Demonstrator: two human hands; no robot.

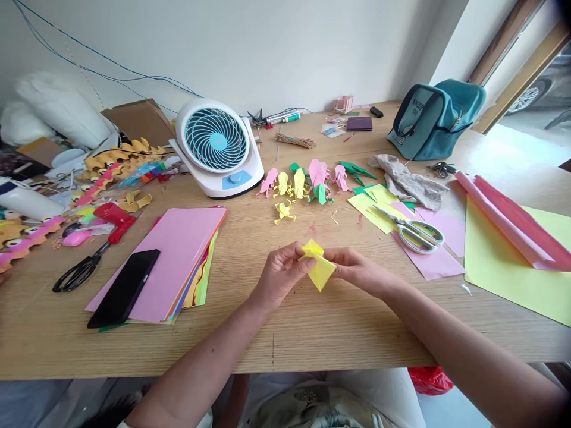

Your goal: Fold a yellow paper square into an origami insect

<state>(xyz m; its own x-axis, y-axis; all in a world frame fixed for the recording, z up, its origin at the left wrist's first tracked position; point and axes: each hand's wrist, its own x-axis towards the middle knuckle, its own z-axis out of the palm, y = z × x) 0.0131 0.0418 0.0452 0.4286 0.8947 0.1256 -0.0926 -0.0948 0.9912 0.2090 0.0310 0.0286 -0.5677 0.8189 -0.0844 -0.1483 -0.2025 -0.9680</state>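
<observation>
A folded piece of yellow paper (322, 274), diamond-shaped with a point toward me, is held between both hands near the table's front. My left hand (285, 270) pinches its left side, the thumb lying across the front. My right hand (357, 268) grips the right corner between thumb and fingers. Just beyond stands a group of folded paper figures: a yellow one (284, 211) nearest, a large pink one (318, 173), a green one (319, 194) and several others. Small yellow paper scraps (334, 217) lie beside them.
Left: a stack of coloured paper (187, 249) with a black phone (125, 288), black-handled scissors (84, 267) and a white fan (216, 142). Right: scissors (419, 235) on yellow and pink sheets, a grey cloth (410, 181), rolled pink paper (508, 220) and a teal backpack (432, 122).
</observation>
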